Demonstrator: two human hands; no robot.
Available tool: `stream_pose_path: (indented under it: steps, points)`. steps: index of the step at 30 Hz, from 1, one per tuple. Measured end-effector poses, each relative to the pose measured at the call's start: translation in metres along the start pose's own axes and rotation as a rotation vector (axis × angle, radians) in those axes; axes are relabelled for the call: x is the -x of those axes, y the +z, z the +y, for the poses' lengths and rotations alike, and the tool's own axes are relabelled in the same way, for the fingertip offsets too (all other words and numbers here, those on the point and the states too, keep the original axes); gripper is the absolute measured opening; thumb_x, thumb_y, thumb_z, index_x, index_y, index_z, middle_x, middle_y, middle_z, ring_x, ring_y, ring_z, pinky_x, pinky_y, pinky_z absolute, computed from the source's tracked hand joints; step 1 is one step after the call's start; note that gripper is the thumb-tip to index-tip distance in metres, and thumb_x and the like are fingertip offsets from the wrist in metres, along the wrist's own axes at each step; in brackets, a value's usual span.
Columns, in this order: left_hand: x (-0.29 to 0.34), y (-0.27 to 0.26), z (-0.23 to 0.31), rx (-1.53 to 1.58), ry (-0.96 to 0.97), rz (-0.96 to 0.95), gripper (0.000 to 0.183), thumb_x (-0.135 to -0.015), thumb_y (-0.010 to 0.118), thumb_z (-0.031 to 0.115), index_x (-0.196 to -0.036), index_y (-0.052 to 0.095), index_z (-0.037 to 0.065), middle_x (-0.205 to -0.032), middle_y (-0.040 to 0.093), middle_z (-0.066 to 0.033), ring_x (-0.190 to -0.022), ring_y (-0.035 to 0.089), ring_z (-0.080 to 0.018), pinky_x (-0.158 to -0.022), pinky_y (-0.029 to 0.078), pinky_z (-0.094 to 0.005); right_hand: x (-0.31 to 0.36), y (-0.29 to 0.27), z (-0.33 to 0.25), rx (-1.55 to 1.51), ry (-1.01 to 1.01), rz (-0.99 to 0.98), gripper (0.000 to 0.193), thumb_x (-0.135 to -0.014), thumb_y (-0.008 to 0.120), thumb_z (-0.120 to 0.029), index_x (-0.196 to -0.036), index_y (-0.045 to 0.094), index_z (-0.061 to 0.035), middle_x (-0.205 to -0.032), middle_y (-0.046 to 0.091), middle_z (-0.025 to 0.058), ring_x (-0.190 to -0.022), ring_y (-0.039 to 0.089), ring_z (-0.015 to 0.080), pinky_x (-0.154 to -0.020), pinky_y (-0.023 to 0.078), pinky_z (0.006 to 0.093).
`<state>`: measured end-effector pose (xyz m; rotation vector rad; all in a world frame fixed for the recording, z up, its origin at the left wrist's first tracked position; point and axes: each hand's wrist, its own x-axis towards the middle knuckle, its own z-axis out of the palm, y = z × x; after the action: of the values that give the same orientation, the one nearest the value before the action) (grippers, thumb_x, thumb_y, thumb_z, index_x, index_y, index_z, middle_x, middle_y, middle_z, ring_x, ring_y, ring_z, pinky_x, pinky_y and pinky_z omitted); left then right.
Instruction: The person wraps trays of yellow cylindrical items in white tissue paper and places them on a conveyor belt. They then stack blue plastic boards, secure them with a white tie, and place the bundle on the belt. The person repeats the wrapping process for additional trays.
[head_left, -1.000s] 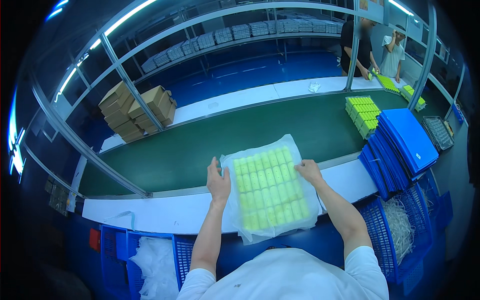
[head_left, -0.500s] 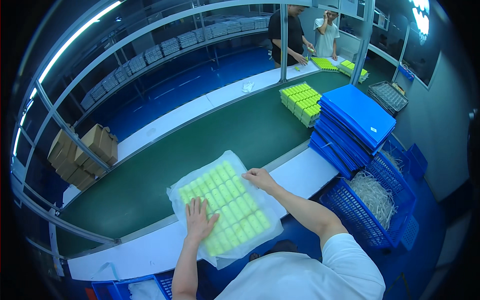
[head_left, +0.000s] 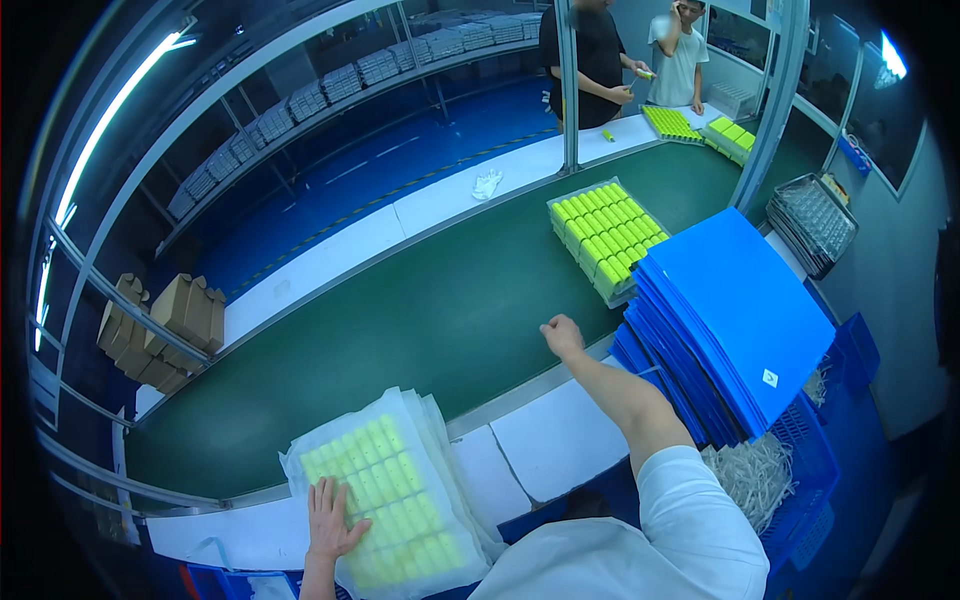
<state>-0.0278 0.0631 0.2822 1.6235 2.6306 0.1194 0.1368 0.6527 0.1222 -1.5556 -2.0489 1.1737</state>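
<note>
- Lower left: left hand (head_left: pixel 334 524), fingers spread on sheet-covered yellow-green cylinders (head_left: pixel 392 482) (sideways pressure could skew them).
- Right of centre: right hand (head_left: pixel 564 338), seemingly curled on nothing.

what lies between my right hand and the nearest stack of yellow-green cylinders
In the head view, only green surface shows between your right hand and that stack.

A person's left hand (head_left: pixel 333 522) lies spread on a white-wrapped pack of yellow-green cylinders (head_left: pixel 405 500) over the near edge of the white surface (head_left: pixel 560 455), the curled right hand (head_left: pixel 563 337) above the green belt (head_left: pixel 420 320), near stacked blue sheets (head_left: pixel 735 315).
</note>
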Motion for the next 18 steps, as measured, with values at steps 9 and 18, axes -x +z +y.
stream_pose_path:
  steps: [9, 18]
  points:
    - [-0.12, -0.049, 0.091, -0.21, -0.013, 0.509, 0.076, -0.091, 0.063, 0.05, -0.142, 0.04, -0.001, -0.147, 0.039, -0.0267, -0.138, 0.035, -0.0474, -0.114, 0.024, -0.0647, -0.133, -0.09, -0.172, 0.67, -0.332, -0.278, 0.031, -0.082, 0.058, -0.018, -0.107, 0.073, -0.0062, -0.113, 0.072, 0.0168, -0.108, 0.068, 0.0333, -0.09, 0.055, 0.0436]
    - [-0.357, -0.047, 0.176, 0.325, 0.038, 0.264, 0.068, -0.088, 0.071, 0.037, -0.138, 0.047, -0.002, -0.139, 0.049, -0.0232, -0.127, 0.048, -0.0428, -0.109, 0.036, -0.0535, -0.303, -0.195, -0.169, 0.844, -0.409, -0.09, 0.031, -0.082, 0.056, -0.022, -0.102, 0.073, -0.0043, -0.11, 0.071, 0.019, -0.104, 0.068, 0.0363, -0.088, 0.055, 0.0451]
